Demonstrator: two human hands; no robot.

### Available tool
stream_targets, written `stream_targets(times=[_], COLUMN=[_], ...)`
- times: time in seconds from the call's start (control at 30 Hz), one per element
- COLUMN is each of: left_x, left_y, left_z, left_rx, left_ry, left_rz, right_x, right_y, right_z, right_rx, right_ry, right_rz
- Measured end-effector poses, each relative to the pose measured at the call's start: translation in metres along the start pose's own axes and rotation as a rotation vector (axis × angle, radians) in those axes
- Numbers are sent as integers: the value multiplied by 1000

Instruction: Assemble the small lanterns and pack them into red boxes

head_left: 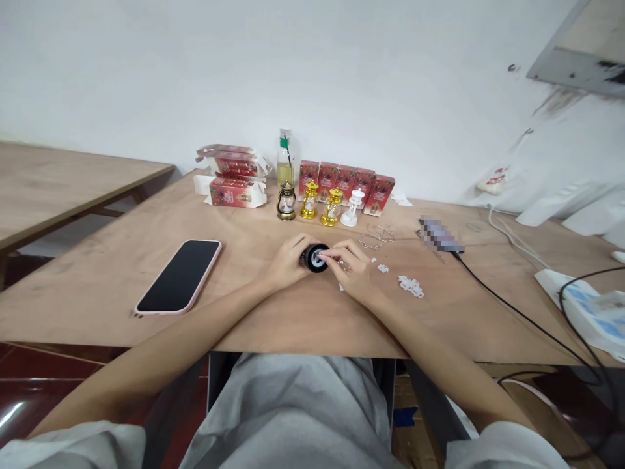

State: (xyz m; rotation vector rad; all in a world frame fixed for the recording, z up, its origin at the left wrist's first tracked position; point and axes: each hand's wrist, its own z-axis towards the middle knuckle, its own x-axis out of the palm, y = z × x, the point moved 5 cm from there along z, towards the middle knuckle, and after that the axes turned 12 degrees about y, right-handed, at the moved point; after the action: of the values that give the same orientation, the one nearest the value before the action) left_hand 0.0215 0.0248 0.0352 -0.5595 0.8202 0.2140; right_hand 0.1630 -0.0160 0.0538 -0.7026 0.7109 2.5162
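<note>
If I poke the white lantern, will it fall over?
A hard poke might tip the white lantern, since it stands tall, but its wide base should help. It looks like plastic, so it's probably light. It's slim in the middle, so squeezing might break it.

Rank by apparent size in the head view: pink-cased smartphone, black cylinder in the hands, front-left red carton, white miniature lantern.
1. Pink-cased smartphone
2. Front-left red carton
3. Black cylinder and white miniature lantern: too close to rank; fingers partly cover the cylinder.
</note>
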Motion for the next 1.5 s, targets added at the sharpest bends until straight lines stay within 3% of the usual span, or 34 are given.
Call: stream_targets(times=[0.23,0.67,0.8,1.27,1.4,1.5], left_x=[2,4,4,3,-4,-9], left_y=[3,3,2,-1,-4,-2], left_z=[-1,-3,-3,-4,-4,-5], left_rx=[-5,-8,9,78,97,181], left_ry=[10,61,60,57,-73,-239], left_rz=[8,132,162,355,246,157], right_x=[2,19,24,26,14,-13], right_y=[-5,-42,-44,-40,-51,-67], right_z=[1,0,1,1,6,10], right_rx=[60,533,590,472,525,557], right_ry=[-8,91,177,302,288,265], right_rz=[132,740,846,908,890,546])
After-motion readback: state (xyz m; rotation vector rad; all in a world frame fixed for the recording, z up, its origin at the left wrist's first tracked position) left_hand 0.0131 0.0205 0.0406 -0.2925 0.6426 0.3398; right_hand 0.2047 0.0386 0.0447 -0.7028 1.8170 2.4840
